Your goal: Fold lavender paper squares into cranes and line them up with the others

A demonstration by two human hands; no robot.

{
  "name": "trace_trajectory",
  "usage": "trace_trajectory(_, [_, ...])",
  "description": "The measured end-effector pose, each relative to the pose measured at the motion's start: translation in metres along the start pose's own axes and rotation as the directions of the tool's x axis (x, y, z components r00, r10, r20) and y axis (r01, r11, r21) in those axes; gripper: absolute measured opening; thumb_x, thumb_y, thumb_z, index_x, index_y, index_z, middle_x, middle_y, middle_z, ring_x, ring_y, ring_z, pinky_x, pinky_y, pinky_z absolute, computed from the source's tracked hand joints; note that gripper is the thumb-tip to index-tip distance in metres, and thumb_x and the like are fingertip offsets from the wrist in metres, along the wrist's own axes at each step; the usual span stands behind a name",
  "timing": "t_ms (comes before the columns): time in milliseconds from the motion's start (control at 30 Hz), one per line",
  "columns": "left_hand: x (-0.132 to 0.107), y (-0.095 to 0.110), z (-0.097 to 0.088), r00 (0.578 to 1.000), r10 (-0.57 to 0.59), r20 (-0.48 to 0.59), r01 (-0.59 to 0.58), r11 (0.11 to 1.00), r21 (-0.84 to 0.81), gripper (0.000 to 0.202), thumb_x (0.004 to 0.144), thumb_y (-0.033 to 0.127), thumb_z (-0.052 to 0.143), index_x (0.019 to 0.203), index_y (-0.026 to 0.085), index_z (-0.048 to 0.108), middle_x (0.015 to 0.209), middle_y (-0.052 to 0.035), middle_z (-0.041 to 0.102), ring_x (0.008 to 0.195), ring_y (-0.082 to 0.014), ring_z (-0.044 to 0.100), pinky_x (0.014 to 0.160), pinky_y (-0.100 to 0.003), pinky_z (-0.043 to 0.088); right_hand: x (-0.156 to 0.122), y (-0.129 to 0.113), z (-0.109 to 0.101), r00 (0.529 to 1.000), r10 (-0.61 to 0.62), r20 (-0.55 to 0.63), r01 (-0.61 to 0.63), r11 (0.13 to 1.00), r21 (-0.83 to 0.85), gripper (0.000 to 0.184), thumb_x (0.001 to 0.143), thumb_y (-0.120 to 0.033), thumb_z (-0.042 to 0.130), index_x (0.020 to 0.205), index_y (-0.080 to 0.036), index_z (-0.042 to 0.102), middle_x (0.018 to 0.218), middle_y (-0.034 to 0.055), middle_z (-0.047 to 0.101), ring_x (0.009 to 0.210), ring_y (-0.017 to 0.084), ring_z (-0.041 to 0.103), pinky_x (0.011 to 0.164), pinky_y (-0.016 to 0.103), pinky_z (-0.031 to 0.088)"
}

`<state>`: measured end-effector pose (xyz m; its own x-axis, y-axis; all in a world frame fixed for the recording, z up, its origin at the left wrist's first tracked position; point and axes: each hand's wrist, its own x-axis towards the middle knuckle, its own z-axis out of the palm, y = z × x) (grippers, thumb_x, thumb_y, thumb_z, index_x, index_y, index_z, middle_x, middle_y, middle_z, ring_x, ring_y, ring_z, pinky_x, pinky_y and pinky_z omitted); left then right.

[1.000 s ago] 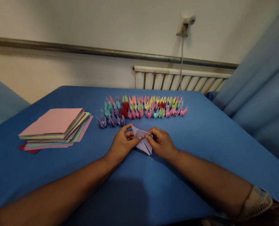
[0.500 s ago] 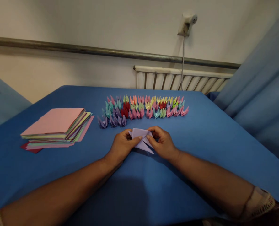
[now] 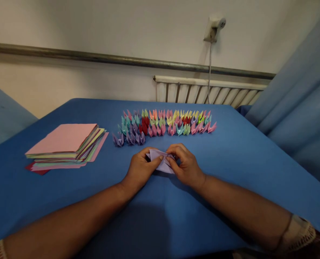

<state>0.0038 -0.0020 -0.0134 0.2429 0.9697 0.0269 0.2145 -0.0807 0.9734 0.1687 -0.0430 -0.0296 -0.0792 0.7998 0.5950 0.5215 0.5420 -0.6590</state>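
A partly folded piece of lilac origami paper (image 3: pixel 163 165) is held between both hands, just above the blue table. My left hand (image 3: pixel 141 166) pinches its left side, thumb on top and fingers behind. On the right side, my right hand (image 3: pixel 186 164) is closed on the paper, with thumb and index finger at a fold near the middle. Its lower right point is mostly covered by the right thumb. Beyond the hands stand rows of folded paper cranes (image 3: pixel 154 130) in pink, red, yellow, green, teal and purple.
To the left lies a stack of coloured paper squares (image 3: pixel 64 138), pink on top, with a red sheet (image 3: pixel 38 169) poking out below. Blue cloth covers the table (image 3: pixel 230 162). Behind it are a metal rail (image 3: pixel 108 59), a corded socket (image 3: pixel 213 28) and a blue curtain (image 3: pixel 302 79).
My right fingers have curled further over the lilac paper, and its lower right flap, which stuck out before, is now largely hidden. The left hand has barely moved.
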Motion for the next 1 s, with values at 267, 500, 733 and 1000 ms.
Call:
trace_trajectory(267, [-0.002,0.002,-0.003,0.998,0.05,0.046,-0.053,0.996,0.075,0.023,0.071,0.03,0.07,0.091,0.018,0.069,0.073,0.0013,0.066,0.061,-0.0136,0.058,0.056,-0.023,0.045,-0.001,0.008,0.0,0.997,0.074,-0.004,-0.074,0.996,0.042,0.016,0.086,-0.014,0.055,0.099,-0.022,0.06,0.094,0.0046,0.062,0.086,0.017,0.061,0.078,0.032,0.05])
trace_trajectory(500, [0.006,0.0,-0.006,0.996,-0.026,-0.08,0.024,0.999,-0.027,0.019,0.065,0.029,0.073,0.075,0.016,0.064,0.072,0.0007,0.065,0.061,-0.0125,0.058,0.056,-0.022,0.044,-0.006,0.006,0.008,0.887,0.444,0.124,-0.454,0.797,0.397,0.04,0.079,-0.037,0.068,0.113,-0.021,0.053,0.107,0.0075,0.065,0.093,0.018,0.064,0.081,0.034,0.052])
trace_trajectory(733, [0.004,-0.002,-0.001,0.992,-0.125,-0.011,0.122,0.983,-0.138,0.025,0.066,0.033,0.073,0.073,0.017,0.055,0.063,0.003,0.061,0.058,-0.0136,0.059,0.056,-0.024,0.047,-0.001,0.01,0.014,0.826,0.558,0.083,-0.528,0.713,0.461,0.025,0.077,-0.035,0.067,0.095,-0.019,0.061,0.076,-0.0004,0.063,0.059,0.012,0.055,0.053,0.024,0.047])
trace_trajectory(1000, [0.006,-0.006,-0.001,0.997,0.017,0.074,-0.022,0.997,0.071,0.022,0.071,0.037,0.07,0.075,0.017,0.061,0.077,-0.0009,0.066,0.072,-0.0165,0.062,0.069,-0.027,0.048,-0.002,0.002,0.008,0.934,0.358,0.014,-0.353,0.912,0.21,0.01,0.084,-0.026,0.057,0.084,-0.02,0.064,0.076,0.0001,0.064,0.069,0.014,0.059,0.063,0.025,0.046])
